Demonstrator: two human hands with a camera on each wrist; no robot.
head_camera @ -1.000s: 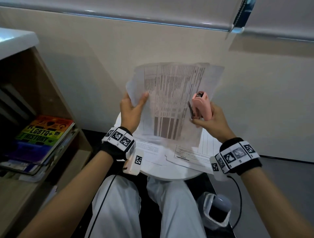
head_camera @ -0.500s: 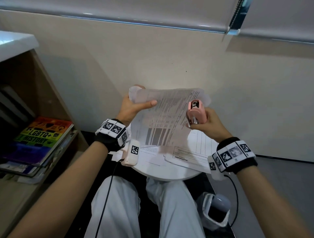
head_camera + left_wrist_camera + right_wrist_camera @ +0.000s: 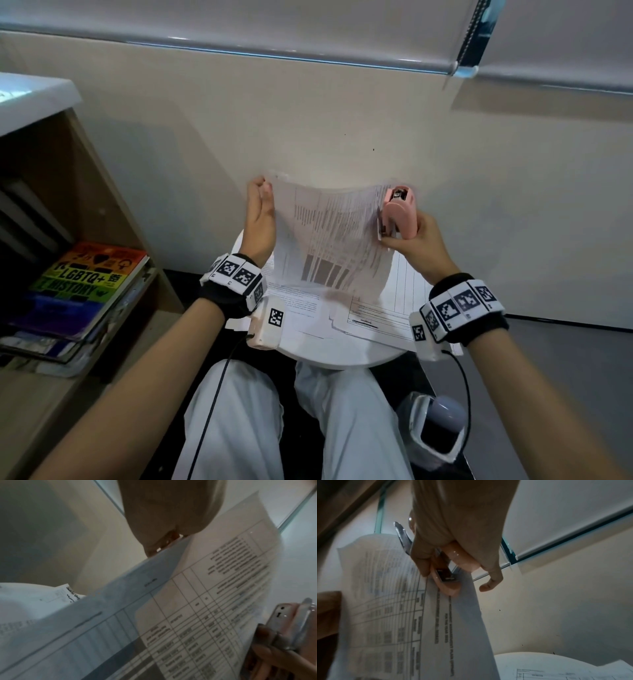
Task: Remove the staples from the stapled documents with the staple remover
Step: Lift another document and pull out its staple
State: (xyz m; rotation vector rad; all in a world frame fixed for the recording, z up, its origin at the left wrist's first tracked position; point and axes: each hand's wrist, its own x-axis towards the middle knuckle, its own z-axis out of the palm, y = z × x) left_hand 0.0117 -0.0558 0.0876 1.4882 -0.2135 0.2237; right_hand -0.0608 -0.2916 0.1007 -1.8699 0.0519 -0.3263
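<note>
A stapled document (image 3: 329, 240) with printed tables hangs bowed in the air above the table, between both hands. My left hand (image 3: 262, 205) pinches its upper left corner, and the fingertips (image 3: 163, 545) meet at the paper's edge (image 3: 205, 601). My right hand (image 3: 411, 240) grips a pink staple remover (image 3: 399, 212) upright at the document's right edge. The remover's metal side (image 3: 402, 538) faces the sheet (image 3: 385, 615), and the thumb (image 3: 421, 561) lies against the paper beside it. No staple shows in the blurred frames.
Below the hands is a small round white table (image 3: 329, 356) with loose printed sheets (image 3: 376, 315) on it. A wooden shelf holding books (image 3: 89, 274) stands at the left. A plastic-lined bin (image 3: 438, 428) sits on the floor at lower right, and the wall is close ahead.
The document, first held up high, dropped lower and folded over, and is now spread wide again. My left hand slid to its top left corner. The right hand with the remover rose slightly.
</note>
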